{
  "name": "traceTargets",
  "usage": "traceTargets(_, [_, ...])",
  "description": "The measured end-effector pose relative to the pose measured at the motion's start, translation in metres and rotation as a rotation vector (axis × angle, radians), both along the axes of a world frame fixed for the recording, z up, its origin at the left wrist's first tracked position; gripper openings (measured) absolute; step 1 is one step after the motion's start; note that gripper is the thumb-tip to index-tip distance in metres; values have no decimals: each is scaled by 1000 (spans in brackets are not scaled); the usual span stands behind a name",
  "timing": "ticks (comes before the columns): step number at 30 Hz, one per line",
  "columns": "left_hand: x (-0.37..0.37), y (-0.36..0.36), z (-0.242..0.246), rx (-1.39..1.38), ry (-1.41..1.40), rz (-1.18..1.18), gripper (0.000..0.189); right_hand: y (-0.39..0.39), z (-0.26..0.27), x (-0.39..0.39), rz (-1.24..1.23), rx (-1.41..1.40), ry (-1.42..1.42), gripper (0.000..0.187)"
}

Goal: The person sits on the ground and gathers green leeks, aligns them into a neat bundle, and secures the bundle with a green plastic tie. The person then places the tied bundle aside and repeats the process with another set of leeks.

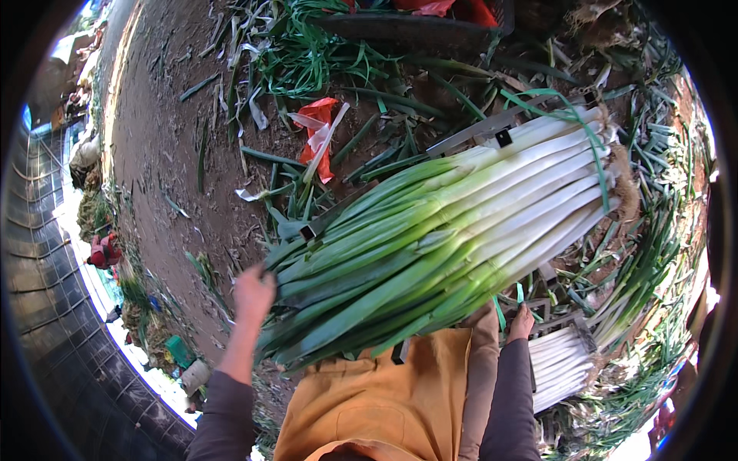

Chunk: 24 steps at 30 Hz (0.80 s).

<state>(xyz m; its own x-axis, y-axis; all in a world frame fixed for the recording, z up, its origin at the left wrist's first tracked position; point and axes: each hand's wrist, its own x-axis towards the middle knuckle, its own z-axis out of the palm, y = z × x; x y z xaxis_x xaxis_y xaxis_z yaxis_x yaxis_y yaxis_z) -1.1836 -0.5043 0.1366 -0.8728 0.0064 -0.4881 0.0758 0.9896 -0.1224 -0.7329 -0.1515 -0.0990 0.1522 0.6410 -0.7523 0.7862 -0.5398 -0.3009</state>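
A large bundle of long green onions [415,230] lies in front of me across a metal frame [461,138], white stalks and roots to the right, green leaves to the left. A green plastic strap [597,151] crosses the stalks close to the roots. At the leaf tips, my left hand [253,295] has its fingers curled against the outer leaves; whether it grips them is hard to tell. My right hand [521,324] is below the bundle, pinching a green strap end [520,293]. The rest of that strap passes out of sight under the onions.
A tangle of green straps [311,57] and a dark crate [415,26] with red plastic are at the top. Red plastic scrap [317,138] and loose leaves litter the soil floor [167,115]. More white-stalked onions [559,369] lie at lower right. A person [105,251] is far left.
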Motion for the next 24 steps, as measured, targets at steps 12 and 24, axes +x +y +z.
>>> traceTargets(12, [-214, 250, -359, 432, -680, -244, 33, -122, -160, -110, -107, -132, 100, 27])
traceTargets(24, [-121, 148, -403, -21, -700, -725, 25, -151, -193, -136, -150, -224, 140, 25])
